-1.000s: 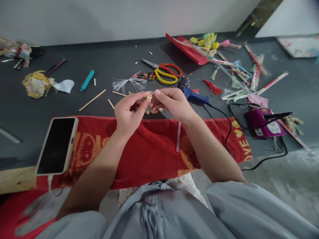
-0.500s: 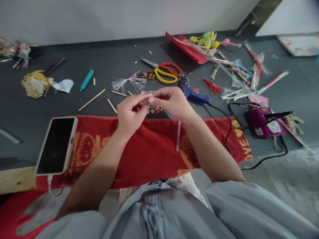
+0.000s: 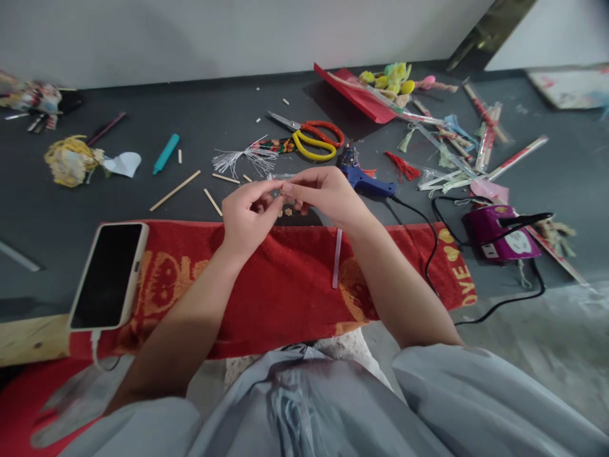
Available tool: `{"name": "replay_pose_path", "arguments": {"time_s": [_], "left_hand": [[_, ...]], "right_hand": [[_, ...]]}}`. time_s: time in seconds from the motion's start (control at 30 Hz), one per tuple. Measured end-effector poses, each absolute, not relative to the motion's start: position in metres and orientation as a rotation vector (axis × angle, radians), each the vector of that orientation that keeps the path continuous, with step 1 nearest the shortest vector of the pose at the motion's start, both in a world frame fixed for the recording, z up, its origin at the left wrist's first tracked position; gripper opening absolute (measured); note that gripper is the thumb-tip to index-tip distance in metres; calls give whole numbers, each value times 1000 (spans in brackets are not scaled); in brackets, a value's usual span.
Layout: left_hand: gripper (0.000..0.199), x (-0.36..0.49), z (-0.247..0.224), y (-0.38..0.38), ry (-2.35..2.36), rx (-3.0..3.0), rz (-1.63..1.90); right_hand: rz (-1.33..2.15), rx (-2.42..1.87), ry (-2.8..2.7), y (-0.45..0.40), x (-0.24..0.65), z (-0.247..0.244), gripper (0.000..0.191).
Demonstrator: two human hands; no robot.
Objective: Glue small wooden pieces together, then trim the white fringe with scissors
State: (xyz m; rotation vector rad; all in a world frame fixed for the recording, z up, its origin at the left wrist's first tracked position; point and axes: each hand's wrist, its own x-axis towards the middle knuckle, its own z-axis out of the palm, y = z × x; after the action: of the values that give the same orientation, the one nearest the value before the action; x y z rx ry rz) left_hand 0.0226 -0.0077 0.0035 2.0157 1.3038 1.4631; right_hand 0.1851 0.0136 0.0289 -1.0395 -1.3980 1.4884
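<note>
My left hand (image 3: 250, 214) and my right hand (image 3: 326, 195) meet above the far edge of a red towel (image 3: 280, 285). Both have thumb and fingers pinched together at one spot. Whatever they hold there is too small and too covered by the fingers to make out. Small flower-shaped beads (image 3: 288, 212) lie on the table just under the hands. A blue glue gun (image 3: 368, 181) rests right of my right hand. Behind the hands are scissors (image 3: 316, 139) with one red and one yellow handle, and a bundle of white strands (image 3: 245, 157) on a floral strip.
On the towel lie a phone (image 3: 109, 276) with a cable and a glue stick (image 3: 337, 259). Thin wooden sticks (image 3: 176, 190) and a teal tube (image 3: 166, 153) sit to the left. A purple power block (image 3: 502, 235), a red tassel (image 3: 402, 166) and wrapped sticks (image 3: 518, 157) occupy the right.
The hands keep nearly the same pinched pose, with the fingertips shifted very slightly. The whole view has moved a little; nothing else on the table differs.
</note>
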Motion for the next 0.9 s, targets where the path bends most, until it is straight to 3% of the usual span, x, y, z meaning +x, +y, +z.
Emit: {"name": "replay_pose_path", "arguments": {"time_s": [0.27,0.9], "left_hand": [[16,25,0,-8,1384,2152,1396],[14,31,11,-4,1555,2082,1231]], "right_hand": [[1432,-1104,-1315,19,185,24,18],[1235,-1051,-1551,43,185,-3,29]]}}
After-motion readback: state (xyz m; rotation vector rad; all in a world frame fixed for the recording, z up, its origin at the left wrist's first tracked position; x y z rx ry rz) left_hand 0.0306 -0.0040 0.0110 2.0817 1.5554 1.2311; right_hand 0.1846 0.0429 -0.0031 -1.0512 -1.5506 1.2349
